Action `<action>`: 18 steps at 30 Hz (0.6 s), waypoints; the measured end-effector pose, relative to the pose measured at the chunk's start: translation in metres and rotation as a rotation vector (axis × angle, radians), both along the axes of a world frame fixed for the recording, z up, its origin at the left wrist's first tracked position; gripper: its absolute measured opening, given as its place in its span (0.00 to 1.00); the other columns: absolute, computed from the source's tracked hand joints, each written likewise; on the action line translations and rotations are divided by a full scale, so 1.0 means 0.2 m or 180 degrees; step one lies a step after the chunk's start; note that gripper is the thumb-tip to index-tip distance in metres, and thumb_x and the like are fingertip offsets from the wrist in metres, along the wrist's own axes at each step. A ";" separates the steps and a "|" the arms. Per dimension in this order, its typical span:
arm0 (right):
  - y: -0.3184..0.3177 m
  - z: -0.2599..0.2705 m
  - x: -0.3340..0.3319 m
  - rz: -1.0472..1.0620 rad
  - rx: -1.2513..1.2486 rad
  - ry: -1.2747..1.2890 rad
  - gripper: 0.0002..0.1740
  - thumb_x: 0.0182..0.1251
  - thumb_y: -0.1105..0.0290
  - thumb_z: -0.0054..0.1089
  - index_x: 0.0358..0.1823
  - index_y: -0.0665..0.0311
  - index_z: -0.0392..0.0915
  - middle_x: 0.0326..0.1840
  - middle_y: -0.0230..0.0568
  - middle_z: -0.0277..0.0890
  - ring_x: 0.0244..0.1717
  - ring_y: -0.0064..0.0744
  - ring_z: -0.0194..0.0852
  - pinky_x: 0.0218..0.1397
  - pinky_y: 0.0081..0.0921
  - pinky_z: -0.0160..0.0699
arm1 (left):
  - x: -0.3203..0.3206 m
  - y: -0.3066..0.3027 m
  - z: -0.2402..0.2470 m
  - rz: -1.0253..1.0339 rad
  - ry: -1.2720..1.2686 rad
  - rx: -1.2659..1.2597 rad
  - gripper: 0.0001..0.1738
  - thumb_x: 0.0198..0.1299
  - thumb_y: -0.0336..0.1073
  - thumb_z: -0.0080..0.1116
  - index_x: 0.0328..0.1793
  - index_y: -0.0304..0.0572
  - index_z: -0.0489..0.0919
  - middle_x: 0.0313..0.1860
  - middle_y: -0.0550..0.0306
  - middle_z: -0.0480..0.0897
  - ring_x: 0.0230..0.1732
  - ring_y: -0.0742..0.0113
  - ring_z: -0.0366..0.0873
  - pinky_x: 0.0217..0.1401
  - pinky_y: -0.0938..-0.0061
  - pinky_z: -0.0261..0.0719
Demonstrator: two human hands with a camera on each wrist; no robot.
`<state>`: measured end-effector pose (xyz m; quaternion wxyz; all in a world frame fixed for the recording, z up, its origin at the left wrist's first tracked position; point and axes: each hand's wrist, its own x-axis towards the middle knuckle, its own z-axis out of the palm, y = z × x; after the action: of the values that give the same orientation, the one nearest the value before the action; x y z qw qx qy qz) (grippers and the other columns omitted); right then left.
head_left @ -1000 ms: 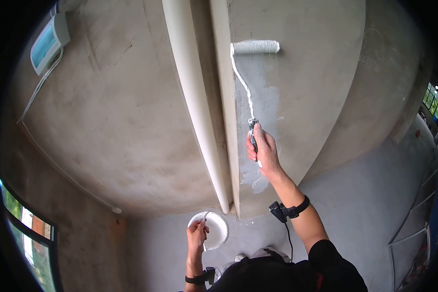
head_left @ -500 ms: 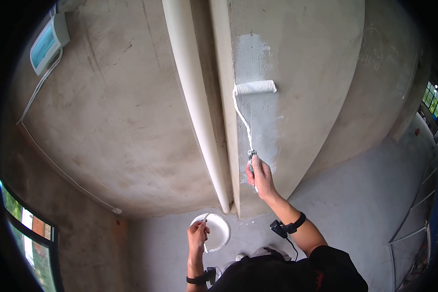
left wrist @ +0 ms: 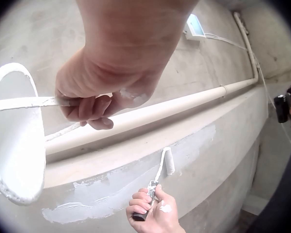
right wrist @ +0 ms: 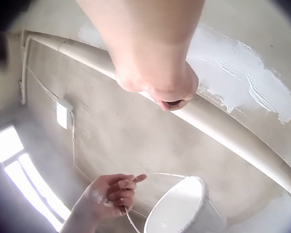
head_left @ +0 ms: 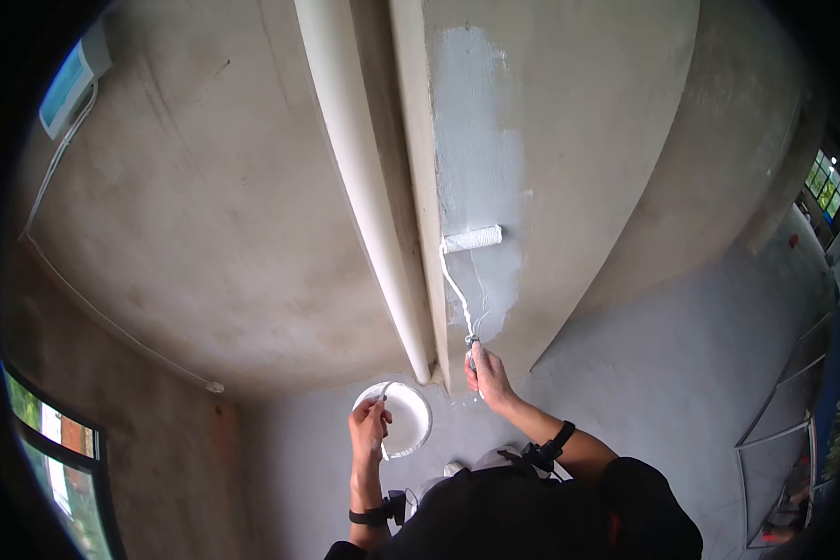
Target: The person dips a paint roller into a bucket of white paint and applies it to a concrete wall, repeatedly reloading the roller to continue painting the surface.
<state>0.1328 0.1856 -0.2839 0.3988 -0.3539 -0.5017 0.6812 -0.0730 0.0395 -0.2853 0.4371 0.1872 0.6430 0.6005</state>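
Now a concrete column (head_left: pixel 588 140) rises mid-view, bare on its right, with a cream pipe (head_left: pixel 369 177) running beside its left edge. A pale, wet-looking patch (head_left: pixel 481 140) lies along that edge, taller than wide. Near the column's foot is a white bucket (head_left: pixel 428 427). The roller (head_left: pixel 472 239) has come down from the patch's upper end to its lower part, so this stroke has probably evened the strip above; ridges (right wrist: pixel 259 94) remain lower down. The right hand (head_left: pixel 490 378) grips the roller's handle; the left hand (head_left: pixel 369 425) curls round the bucket's bail (left wrist: pixel 31 102).
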 end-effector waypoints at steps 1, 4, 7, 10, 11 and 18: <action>-0.01 -0.05 0.01 0.0021 -0.0028 -0.0092 0.27 0.79 0.46 0.35 0.28 0.59 0.64 0.16 0.25 0.57 0.14 0.16 0.53 0.17 0.18 0.55 | 0.00 0.00 0.00 0.0010 -0.0043 -0.0008 0.11 0.66 0.32 0.52 0.45 0.30 0.80 0.21 0.60 0.76 0.14 0.82 0.60 0.15 0.83 0.53; -0.05 -0.15 0.04 0.0072 -0.0168 -0.0287 0.27 0.79 0.46 0.34 0.28 0.60 0.64 0.17 0.27 0.58 0.14 0.17 0.54 0.17 0.19 0.58 | 0.00 0.00 0.02 -0.0039 -0.0134 -0.0028 0.11 0.66 0.33 0.52 0.44 0.30 0.80 0.20 0.61 0.75 0.14 0.82 0.60 0.15 0.83 0.54; -0.07 -0.23 0.07 0.0145 -0.0309 -0.0443 0.28 0.79 0.45 0.34 0.28 0.60 0.64 0.16 0.27 0.58 0.14 0.18 0.54 0.17 0.19 0.58 | 0.00 0.00 0.04 -0.0007 -0.0152 -0.0072 0.11 0.66 0.32 0.51 0.45 0.30 0.80 0.20 0.61 0.75 0.14 0.83 0.60 0.16 0.83 0.54; -0.12 -0.31 0.09 0.0094 -0.0460 -0.0538 0.29 0.77 0.42 0.35 0.26 0.57 0.64 0.15 0.25 0.57 0.12 0.17 0.52 0.14 0.18 0.54 | 0.00 0.00 0.03 -0.0063 -0.0089 -0.0021 0.12 0.66 0.32 0.52 0.47 0.30 0.79 0.21 0.61 0.75 0.14 0.83 0.58 0.15 0.84 0.51; -0.14 -0.30 0.09 0.0086 -0.0640 -0.0600 0.29 0.77 0.42 0.36 0.26 0.58 0.64 0.15 0.25 0.57 0.12 0.17 0.53 0.14 0.18 0.54 | 0.00 0.01 0.04 -0.0054 -0.0073 -0.0089 0.12 0.66 0.32 0.52 0.47 0.29 0.79 0.21 0.61 0.75 0.14 0.84 0.58 0.16 0.85 0.51; -0.18 -0.44 0.12 0.0020 -0.0788 -0.0874 0.31 0.75 0.39 0.37 0.26 0.59 0.65 0.16 0.27 0.59 0.12 0.19 0.56 0.14 0.19 0.59 | 0.00 -0.01 0.03 -0.0051 -0.0239 -0.0045 0.12 0.66 0.33 0.53 0.49 0.30 0.80 0.21 0.63 0.74 0.15 0.85 0.57 0.16 0.86 0.50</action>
<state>0.1563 0.1489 -0.3710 0.2778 -0.4884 -0.4649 0.6842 -0.0736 0.0377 -0.2796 0.4670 0.1666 0.6288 0.5990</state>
